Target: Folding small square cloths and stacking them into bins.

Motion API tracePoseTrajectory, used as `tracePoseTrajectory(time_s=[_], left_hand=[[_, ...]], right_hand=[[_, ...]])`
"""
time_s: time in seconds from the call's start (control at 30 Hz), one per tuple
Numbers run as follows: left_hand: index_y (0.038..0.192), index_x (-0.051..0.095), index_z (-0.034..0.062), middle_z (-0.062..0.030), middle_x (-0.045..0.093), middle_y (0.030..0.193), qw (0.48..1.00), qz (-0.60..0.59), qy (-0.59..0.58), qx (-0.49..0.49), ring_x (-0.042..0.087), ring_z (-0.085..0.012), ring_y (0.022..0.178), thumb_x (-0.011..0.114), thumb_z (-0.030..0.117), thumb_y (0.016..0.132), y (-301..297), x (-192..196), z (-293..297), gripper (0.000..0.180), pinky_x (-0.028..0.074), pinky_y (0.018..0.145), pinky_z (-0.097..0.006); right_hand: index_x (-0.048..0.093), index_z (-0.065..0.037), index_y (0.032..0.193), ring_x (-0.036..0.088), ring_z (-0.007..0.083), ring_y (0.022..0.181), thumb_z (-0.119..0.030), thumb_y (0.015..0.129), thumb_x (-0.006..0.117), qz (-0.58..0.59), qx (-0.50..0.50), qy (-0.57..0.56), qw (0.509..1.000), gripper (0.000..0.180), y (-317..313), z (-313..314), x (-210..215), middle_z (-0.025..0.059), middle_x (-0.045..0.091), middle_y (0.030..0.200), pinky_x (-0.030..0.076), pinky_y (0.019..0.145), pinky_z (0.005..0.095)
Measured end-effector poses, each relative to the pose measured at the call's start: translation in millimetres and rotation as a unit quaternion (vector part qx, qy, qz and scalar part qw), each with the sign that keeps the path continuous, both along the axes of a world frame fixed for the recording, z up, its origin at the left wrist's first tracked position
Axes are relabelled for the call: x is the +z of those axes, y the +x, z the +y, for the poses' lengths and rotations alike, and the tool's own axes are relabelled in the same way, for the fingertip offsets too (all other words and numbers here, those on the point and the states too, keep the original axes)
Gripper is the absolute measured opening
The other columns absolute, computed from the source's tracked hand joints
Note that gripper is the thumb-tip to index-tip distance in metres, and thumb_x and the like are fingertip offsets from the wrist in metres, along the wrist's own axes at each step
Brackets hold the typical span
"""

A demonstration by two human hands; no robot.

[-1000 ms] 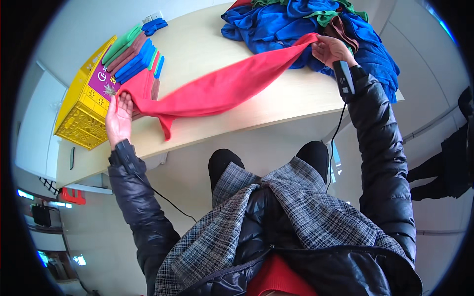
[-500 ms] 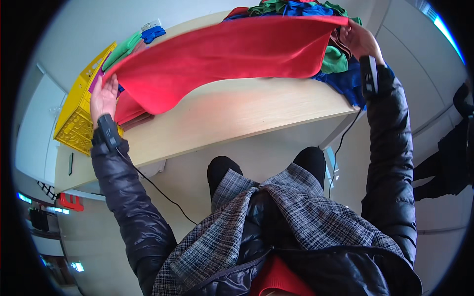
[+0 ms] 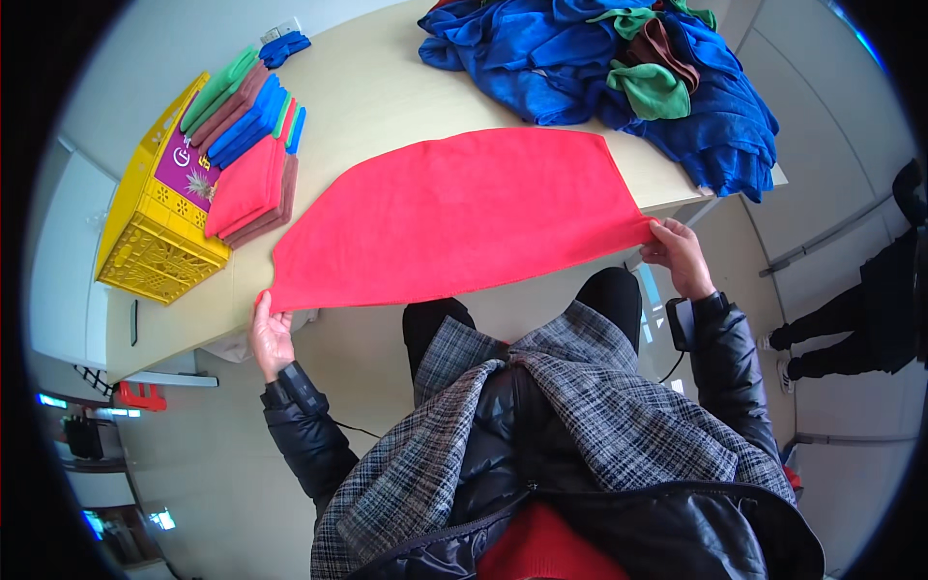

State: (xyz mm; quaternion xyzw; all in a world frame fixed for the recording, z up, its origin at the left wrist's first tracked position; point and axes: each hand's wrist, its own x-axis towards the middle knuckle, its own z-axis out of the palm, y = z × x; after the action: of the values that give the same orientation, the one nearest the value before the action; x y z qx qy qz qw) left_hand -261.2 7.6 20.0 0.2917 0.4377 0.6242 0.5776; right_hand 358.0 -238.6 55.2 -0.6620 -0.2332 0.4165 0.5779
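Two near corners of the red cloth [image 3: 454, 217] are pinched in your left hand [image 3: 273, 338] and right hand [image 3: 681, 257]; it overhangs the table [image 3: 358, 87] on the near side; pull evenly to smooth it.

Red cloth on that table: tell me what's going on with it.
A person holds the red cloth spread out over the table, left hand on its near left corner and right hand on its near right one. Folded cloths sit at the left beside a yellow crate; a crumpled, mostly blue heap of cloths lies at the far right.
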Motion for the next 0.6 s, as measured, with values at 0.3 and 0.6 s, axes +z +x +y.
tracePoseTrajectory(time_s=[0.3,0.6], left_hand=[[0.111,0.063,0.0046,-0.0025,0.068,0.104,0.97,0.208,0.116,0.052,0.064,-0.0106,0.089,0.07,0.014,0.094,62.1,51.0,3.0,0.021,0.048,0.079,-0.026],[0.105,0.067,-0.0006,0.0004,0.065,0.092,0.908,0.266,0.304,-0.114,0.057,-0.0061,0.082,0.07,0.006,0.092,239.6,106.5,-48.6,0.015,0.049,0.075,-0.024]], right_hand=[[0.061,-0.002,0.118,0.064,0.0087,0.074,-0.005,0.098,0.059,-0.28,0.026,0.113,0.953,0.02,-46.9,43.4,50.4,0.0027,0.066,0.083,0.052,0.067,0.0224],[0.063,-0.002,0.116,0.068,0.0125,0.093,0.006,0.093,0.058,-0.283,0.326,0.252,0.866,0.025,-162.5,105.8,115.3,0.0052,0.067,0.101,0.055,0.087,0.0277]])
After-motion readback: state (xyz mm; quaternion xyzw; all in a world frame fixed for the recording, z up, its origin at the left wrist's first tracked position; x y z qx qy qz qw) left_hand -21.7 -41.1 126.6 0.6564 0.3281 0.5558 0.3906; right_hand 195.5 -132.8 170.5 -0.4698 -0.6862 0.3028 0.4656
